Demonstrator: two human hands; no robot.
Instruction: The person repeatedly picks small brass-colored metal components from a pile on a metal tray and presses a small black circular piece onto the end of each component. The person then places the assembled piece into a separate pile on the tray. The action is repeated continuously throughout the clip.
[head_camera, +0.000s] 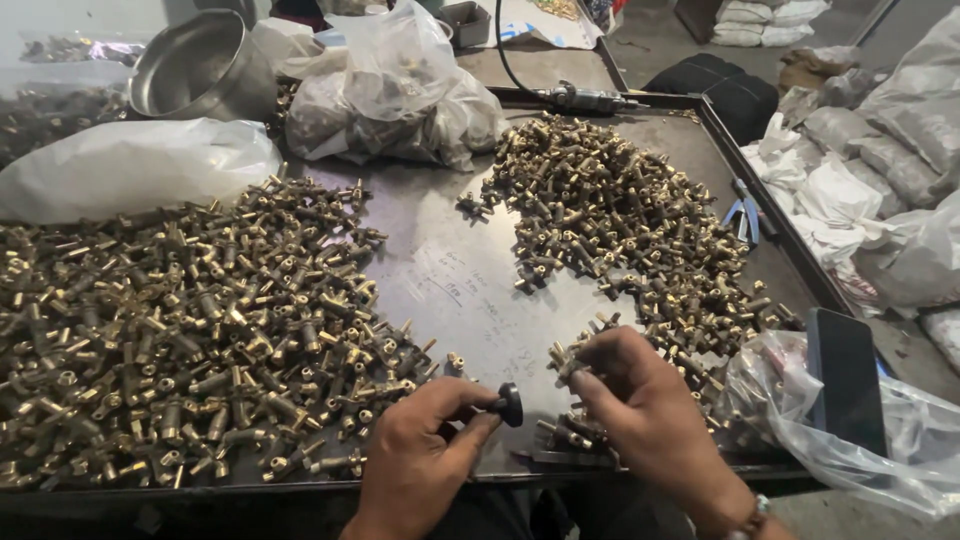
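Note:
My left hand (425, 450) grips a small black round-headed tool (508, 404) near the front edge of the metal tray (455, 270). My right hand (640, 405) holds a brass fitting (563, 362) just to the right of the tool's head, a short gap between them. A large pile of brass fittings (190, 330) covers the tray's left half. A second pile of brass fittings (620, 215) spreads over the right half and runs down under my right hand.
A steel bowl (200, 65) and plastic bags of parts (400, 95) stand at the back. A dark phone (845, 380) lies on a clear bag (850, 430) at the right. Blue-handled pliers (745, 215) rest on the tray's right rim. White sacks (890, 140) lie beyond.

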